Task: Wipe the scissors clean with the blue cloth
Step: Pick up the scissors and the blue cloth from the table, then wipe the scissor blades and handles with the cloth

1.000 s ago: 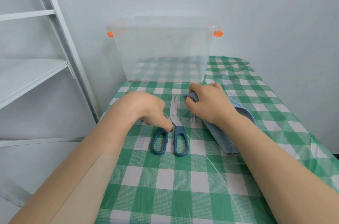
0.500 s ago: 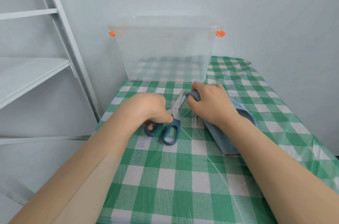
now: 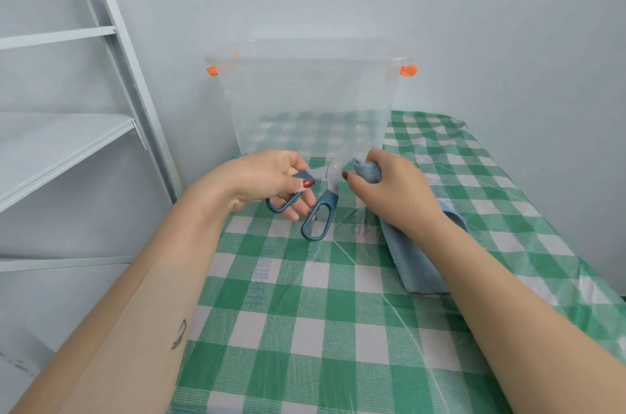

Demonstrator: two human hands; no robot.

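The left hand (image 3: pixel 267 179) pinched 1 handle loop of the scissors (image 3: pixel 328 196), held over the checked surface (image 3: pixel 305 329) with blades slanting up and away, just left of the right hand (image 3: pixel 389 193) — clenched on the bunched blue cloth (image 3: pixel 415 261), nearest to wipe.

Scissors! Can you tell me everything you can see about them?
The scissors have two dark blue loop handles that look like plastic, and pale silvery metal blades joined at a small pivot. The handles are spread apart, so they are open. The left hand grips one handle; the other loop hangs low over the green checked tablecloth. The blades point up and away, faint against the clear box. The right hand holds the bunched blue cloth right beside the blades.
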